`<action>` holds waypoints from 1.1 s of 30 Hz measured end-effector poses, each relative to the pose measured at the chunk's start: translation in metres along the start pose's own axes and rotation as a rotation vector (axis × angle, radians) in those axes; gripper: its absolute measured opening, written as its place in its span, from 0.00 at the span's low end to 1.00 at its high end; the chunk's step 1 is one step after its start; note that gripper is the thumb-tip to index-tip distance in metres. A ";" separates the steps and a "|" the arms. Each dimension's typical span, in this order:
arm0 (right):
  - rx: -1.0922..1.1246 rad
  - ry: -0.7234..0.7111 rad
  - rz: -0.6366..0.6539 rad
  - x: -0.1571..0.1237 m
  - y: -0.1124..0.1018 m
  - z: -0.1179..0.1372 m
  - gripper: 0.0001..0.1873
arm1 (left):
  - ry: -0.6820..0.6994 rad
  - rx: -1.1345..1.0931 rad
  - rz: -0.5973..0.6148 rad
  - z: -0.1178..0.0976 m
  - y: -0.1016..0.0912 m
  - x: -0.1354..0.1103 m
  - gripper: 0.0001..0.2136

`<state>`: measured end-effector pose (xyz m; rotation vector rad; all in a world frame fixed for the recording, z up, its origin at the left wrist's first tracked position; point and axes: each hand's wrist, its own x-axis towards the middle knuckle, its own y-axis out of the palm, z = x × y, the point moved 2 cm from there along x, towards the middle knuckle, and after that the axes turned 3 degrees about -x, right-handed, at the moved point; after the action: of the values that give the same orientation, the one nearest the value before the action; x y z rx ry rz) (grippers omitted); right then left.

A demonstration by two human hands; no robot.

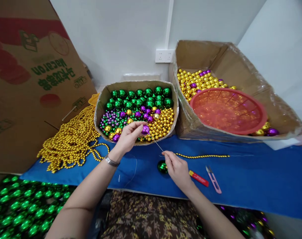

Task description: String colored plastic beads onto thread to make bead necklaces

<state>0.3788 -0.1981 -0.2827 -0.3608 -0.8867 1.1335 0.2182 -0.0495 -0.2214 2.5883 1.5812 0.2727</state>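
Observation:
My left hand pinches a shiny purple ball between thumb and fingers, over the front edge of the box of beads. My right hand is closed on a long thin needle, which slants up toward the purple ball; whether its tip is inside the ball I cannot tell. Beside my right hand, a large green ball rests on the blue cloth. A strand of small gold beads runs rightward from behind that hand, with thread trailing from its end.
A low carton holds green, purple and gold balls. Right of it, a bigger carton holds gold balls and a red basket. Gold bead strands are heaped at left. A red-and-yellow cutter and pink thread snips lie at right.

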 end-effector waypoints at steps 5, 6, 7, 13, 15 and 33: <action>0.032 0.007 0.016 0.001 0.001 -0.001 0.13 | 0.030 0.087 0.045 0.004 0.008 -0.011 0.15; 0.056 0.015 0.028 0.001 0.001 -0.001 0.13 | 0.012 0.036 0.043 0.006 0.008 -0.012 0.15; 0.073 0.022 0.037 0.001 0.001 0.000 0.12 | -0.005 -0.008 0.037 0.008 0.009 -0.013 0.15; 0.023 0.011 0.004 -0.002 0.000 -0.002 0.13 | -0.019 -0.083 -0.001 0.015 0.009 -0.019 0.15; 0.009 -0.009 0.000 -0.003 0.002 -0.004 0.13 | -0.060 -0.101 -0.026 0.017 0.008 -0.021 0.16; 0.039 0.009 -0.041 -0.001 -0.004 -0.008 0.12 | 0.347 1.311 0.220 0.002 -0.024 0.047 0.09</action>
<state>0.3869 -0.1995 -0.2856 -0.3141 -0.8589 1.1087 0.2191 0.0033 -0.2228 3.8285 1.9925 -0.5497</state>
